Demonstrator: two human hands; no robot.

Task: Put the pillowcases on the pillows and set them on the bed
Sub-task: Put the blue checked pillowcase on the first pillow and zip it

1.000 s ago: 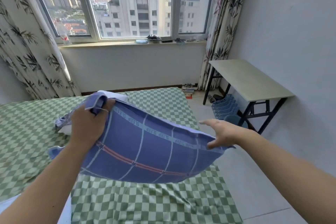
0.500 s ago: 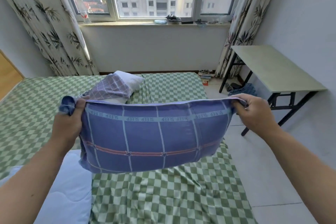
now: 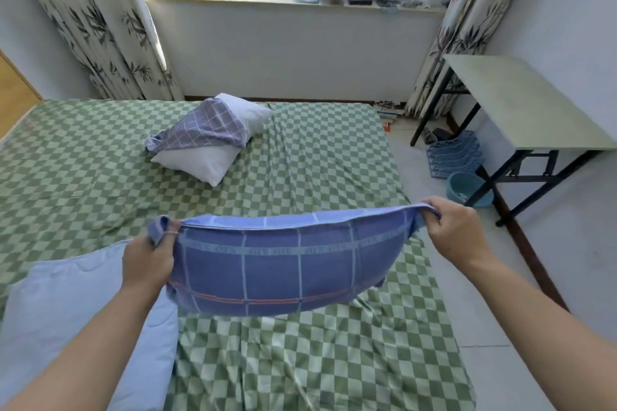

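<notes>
Blue plaid pillow (image 3: 277,270), already in its case, held up over the near-middle of the bed (image 3: 317,157), clear of the sheet. Left hand (image 3: 147,264) grip: fingers curled tight on the bunched top-left corner. Right hand (image 3: 457,230) grip: pinching the top-right corner, fabric folded over the fingers. Top edge stretched nearly straight between both hands; bottom edge hangs free above the green checked sheet. Second pillow (image 3: 207,157) lies at the far-middle of the bed, white, with a grey grid pillowcase (image 3: 203,130) draped over it, not pulled on. Pale blue quilt (image 3: 66,310) covers the near-left corner, its edge just under the left forearm. Open sheet on the far left, far right and near right of the bed. Bed's right edge runs along tiled floor; bench (image 3: 521,100) stands against the right wall, well apart from the bed, with a blue rack (image 3: 454,153) and teal basin (image 3: 467,188) below it.
</notes>
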